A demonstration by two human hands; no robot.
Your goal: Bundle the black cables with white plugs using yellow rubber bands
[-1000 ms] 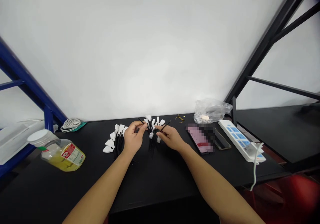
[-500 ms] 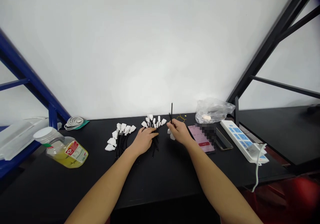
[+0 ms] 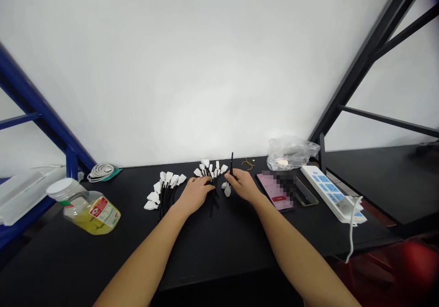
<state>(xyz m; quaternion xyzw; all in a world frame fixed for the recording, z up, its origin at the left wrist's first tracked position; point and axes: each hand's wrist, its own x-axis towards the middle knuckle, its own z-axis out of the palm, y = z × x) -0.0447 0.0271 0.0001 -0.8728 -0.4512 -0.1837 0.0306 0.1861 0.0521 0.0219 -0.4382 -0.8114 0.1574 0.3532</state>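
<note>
My left hand [image 3: 195,193] lies at the near left side of a bunch of short black cables with white flat ends [image 3: 205,163], its fingers closed on the black stems. My right hand [image 3: 243,184] is closed round a few more black cables [image 3: 232,160]. Their dark tips point up, and white ends [image 3: 226,189] hang below the fingers. Left of my left hand, a second bunch of such cables lies fanned out, with its white ends [image 3: 153,197] toward the left and back. My left wrist and forearm partly cover that bunch.
At left are a tilted jar of yellow liquid [image 3: 103,213] and a coiled white cable [image 3: 100,171]. To the right lie a pink-screened phone [image 3: 274,189], a dark phone [image 3: 307,191], a clear plastic bag [image 3: 291,151] and a power strip [image 3: 331,192]. Yellow bands [image 3: 248,163] lie near the wall.
My right hand has moved slightly down and left with its cables, and more of their white ends show below it. My left hand's fingers have curled in more over the middle bunch.
</note>
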